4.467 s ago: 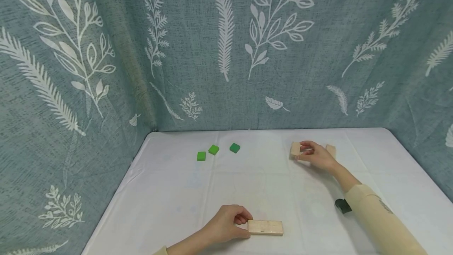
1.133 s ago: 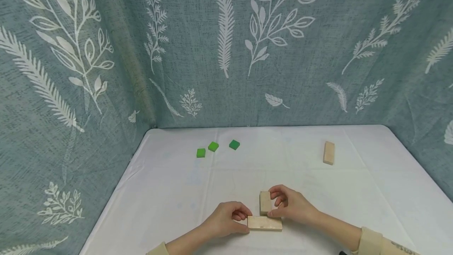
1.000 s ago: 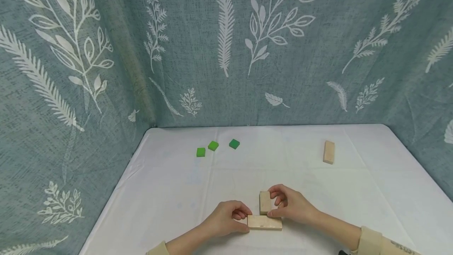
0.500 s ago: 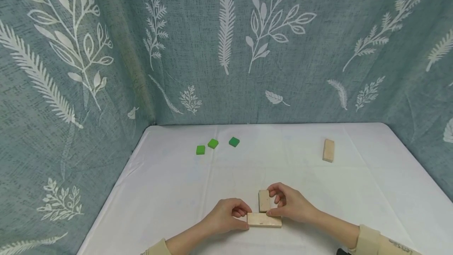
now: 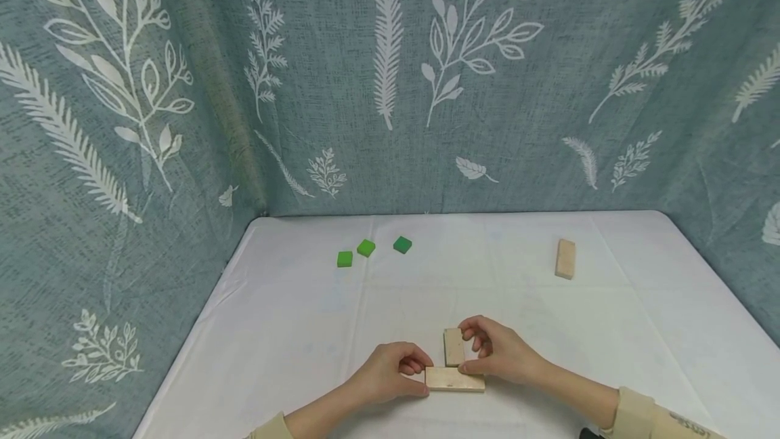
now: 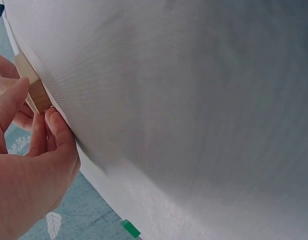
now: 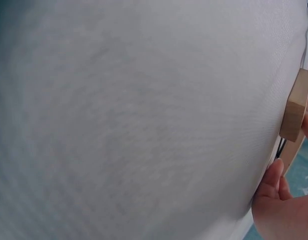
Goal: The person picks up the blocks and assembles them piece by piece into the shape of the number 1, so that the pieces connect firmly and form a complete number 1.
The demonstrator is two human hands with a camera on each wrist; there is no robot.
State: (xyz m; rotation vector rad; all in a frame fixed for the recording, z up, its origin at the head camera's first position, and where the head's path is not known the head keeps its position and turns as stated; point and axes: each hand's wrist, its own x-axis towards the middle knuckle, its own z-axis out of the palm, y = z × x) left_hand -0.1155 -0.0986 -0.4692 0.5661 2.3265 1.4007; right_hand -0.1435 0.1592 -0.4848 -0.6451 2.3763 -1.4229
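Two pale wooden blocks lie near the front middle of the table. My left hand [image 5: 390,372] pinches the left end of the crosswise front block [image 5: 453,379], thumb at its near corner and fingertips at its far corner. The second block [image 5: 453,347] points away from me, its near end right at the front block's back edge. At its right side my right hand [image 5: 502,352] holds this second block, fingers by its far end and thumb by its near end. In the right wrist view, thin dark lines show beside a wooden block [image 7: 296,105] near my right hand [image 7: 286,212].
A third wooden block [image 5: 565,259] lies at the back right of the white table [image 5: 292,330]. Towards the back left are two light green square pieces, one [image 5: 344,259] left of the other [image 5: 366,248], and a darker green one [image 5: 402,244]. A patterned curtain [image 5: 341,87] hangs behind.
My right hand has brought the second block from the back right to behind the front block. Over the last second that block has shifted slightly left and tilted a little. My left hand stays put.
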